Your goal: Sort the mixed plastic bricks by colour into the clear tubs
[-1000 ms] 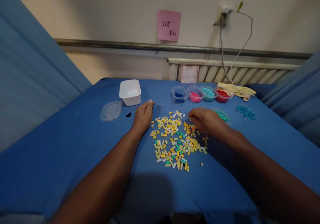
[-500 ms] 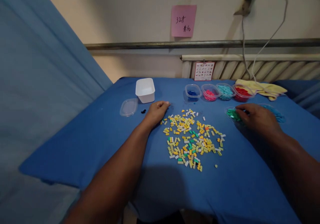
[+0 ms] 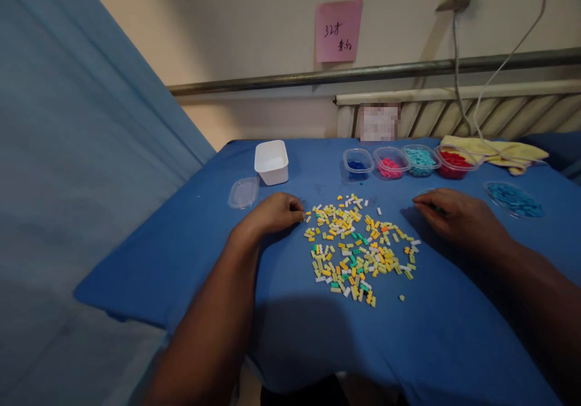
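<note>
A loose pile of small toy building bricks, mostly yellow and white with some green and a little orange, is spread over the blue-covered table. At the pile's left edge is my left hand, fingers curled and thumb against the forefinger. Anything in that pinch is hidden. My right hand hovers right of the pile, its thumb and fingertips pressed together. What it pinches, if anything, is too small to make out. Behind and under this hand, a shallow clear dish with green bricks is mostly covered.
Along the back stand clear tubs of dark blue, pink, turquoise and red bricks. A yellow cloth lies behind. Blue bricks fill a dish at right. A white tub and clear lid stand back left.
My left hand has drawn back towards me, down to the pile's left edge. My right hand has shifted left from the green bricks, towards the pile. The view has turned slightly.
</note>
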Demonstrator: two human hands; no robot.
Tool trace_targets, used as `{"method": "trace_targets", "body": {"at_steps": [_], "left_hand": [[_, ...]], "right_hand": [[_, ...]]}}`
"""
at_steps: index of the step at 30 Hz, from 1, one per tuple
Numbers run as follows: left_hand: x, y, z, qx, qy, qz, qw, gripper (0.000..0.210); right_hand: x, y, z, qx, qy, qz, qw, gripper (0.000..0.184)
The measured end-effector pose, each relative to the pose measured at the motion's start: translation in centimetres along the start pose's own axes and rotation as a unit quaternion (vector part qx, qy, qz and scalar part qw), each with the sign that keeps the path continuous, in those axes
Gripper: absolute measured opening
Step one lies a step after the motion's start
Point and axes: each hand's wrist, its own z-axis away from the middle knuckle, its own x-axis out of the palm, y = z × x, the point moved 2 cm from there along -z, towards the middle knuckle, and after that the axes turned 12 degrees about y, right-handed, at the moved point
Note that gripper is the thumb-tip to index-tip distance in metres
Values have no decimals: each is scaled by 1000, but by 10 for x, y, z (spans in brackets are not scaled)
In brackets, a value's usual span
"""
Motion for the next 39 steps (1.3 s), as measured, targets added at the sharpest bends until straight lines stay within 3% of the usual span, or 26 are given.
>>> {"method": "trace_targets", "body": {"at_steps": [7, 11, 15, 24, 32, 36, 39], "left_hand": [[4, 16, 5, 11, 32, -74, 997, 14], [6, 30, 9, 72, 27, -66, 995, 29], [13, 40, 10, 133, 11, -120, 984, 31], [20, 43, 4, 161, -3, -179, 971, 36], [19, 44, 2, 128, 4, -186, 974, 29], [13, 44, 3, 130, 59, -164, 976, 29], [16, 52, 6, 91, 76, -22, 993, 26]], "right_hand": [[-1, -9, -1, -4, -11, -23, 1000, 28], [0, -11, -2, -40, 17, -37, 998, 24], [0, -16, -2, -64, 14, -43, 997, 24], [-1, -41, -5, -85, -16, -79, 993, 23], [0, -61, -4, -96, -35, -124, 987, 19], [3, -70, -4, -98, -37, -149, 983, 18], [5, -82, -4, -92, -30, -173, 980, 17]]}}
